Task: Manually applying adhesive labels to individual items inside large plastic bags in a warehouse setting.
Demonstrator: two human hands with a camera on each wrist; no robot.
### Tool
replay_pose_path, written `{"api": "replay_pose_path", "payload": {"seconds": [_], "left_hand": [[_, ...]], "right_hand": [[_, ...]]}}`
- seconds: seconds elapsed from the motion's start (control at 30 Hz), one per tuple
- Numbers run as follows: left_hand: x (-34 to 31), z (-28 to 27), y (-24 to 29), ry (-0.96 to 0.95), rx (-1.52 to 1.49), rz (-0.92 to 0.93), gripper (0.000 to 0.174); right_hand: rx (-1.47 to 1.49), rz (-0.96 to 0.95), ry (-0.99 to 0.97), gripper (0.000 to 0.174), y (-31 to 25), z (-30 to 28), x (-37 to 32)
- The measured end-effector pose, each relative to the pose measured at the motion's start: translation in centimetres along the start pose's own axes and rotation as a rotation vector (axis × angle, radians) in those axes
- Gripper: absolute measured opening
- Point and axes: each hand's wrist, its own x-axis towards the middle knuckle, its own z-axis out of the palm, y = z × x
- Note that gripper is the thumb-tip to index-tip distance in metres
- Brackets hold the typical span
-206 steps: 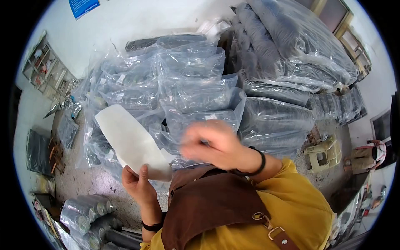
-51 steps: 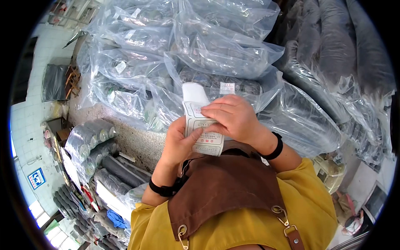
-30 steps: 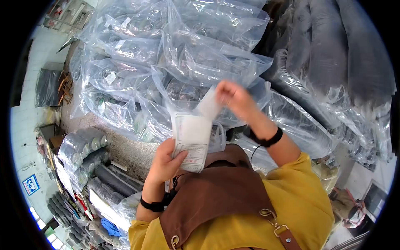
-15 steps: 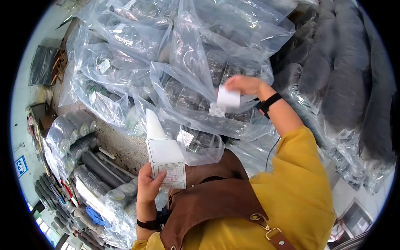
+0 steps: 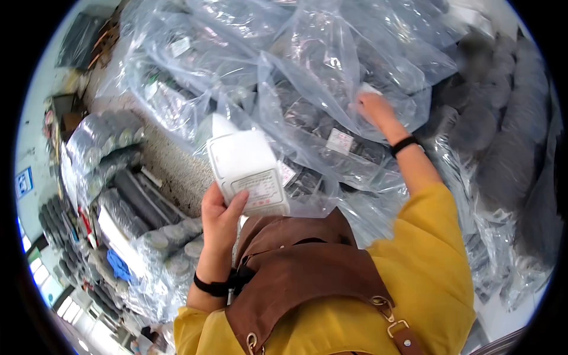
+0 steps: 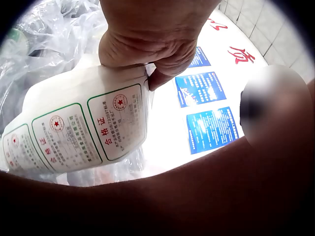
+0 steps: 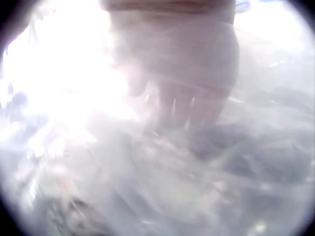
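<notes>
My left hand (image 5: 220, 216) pinches a folded strip of white printed labels (image 5: 245, 168), thumb on the printed face. In the left wrist view the strip (image 6: 66, 135) shows green frames and red stars, held between the fingers and thumb of the left hand (image 6: 147, 44). My right hand (image 5: 378, 112) is over the packed goods at a clear plastic bag (image 5: 325, 65), a white label (image 5: 371, 89) at its fingertips. Clear film veils the right hand (image 7: 182, 78) in the right wrist view, where the label cannot be made out. White labels (image 5: 339, 141) lie on dark packs nearby.
Long dark wrapped rolls (image 5: 482, 118) stand at the right. Bagged rolls (image 5: 127, 201) lie at the lower left beside a strip of speckled floor (image 5: 171, 160). Plastic-covered packs fill the top of the head view.
My right hand has carried a white label from beside the strip up and right to the bagged packs. My left hand still holds the strip. The head view has shifted.
</notes>
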Motion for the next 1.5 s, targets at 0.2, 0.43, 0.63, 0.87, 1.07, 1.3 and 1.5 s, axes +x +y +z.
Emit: {"api": "replay_pose_path", "payload": {"seconds": [0.2, 0.43, 0.63, 0.87, 1.07, 1.3, 1.5], "left_hand": [[0.9, 0.8, -1.0, -0.009, -0.212, 0.101, 0.027], [0.8, 0.0, 1.1, -0.039, -0.506, 0.015, 0.025], [0.9, 0.8, 1.7, 0.206, -0.186, 0.403, 0.020], [-0.6, 3.0, 0.6, 0.087, -0.016, 0.364, 0.024], [-1.2, 4.1, 0.3, -0.029, 0.087, 0.363, 0.030], [-0.6, 6.7, 0.9, -0.026, -0.180, 0.293, 0.027], [-0.8, 7.8, 1.5, -0.149, 0.018, 0.144, 0.042]], "right_hand": [[0.867, -0.185, 0.365, 0.026, -13.7, -8.0, -6.8], [0.845, -0.470, 0.046, 0.029, -22.2, -7.7, -9.2], [0.561, -0.267, 0.530, 0.023, -22.2, -9.5, -10.3], [1.280, -0.195, 0.265, 0.013, -24.4, -8.1, -11.7], [1.398, -0.174, 0.153, 0.013, -22.3, -8.6, -12.6], [1.402, -0.205, 0.184, 0.012, -20.5, -7.8, -13.1], [1.234, -0.226, 0.261, 0.012, -18.7, -8.9, -13.6]]}}
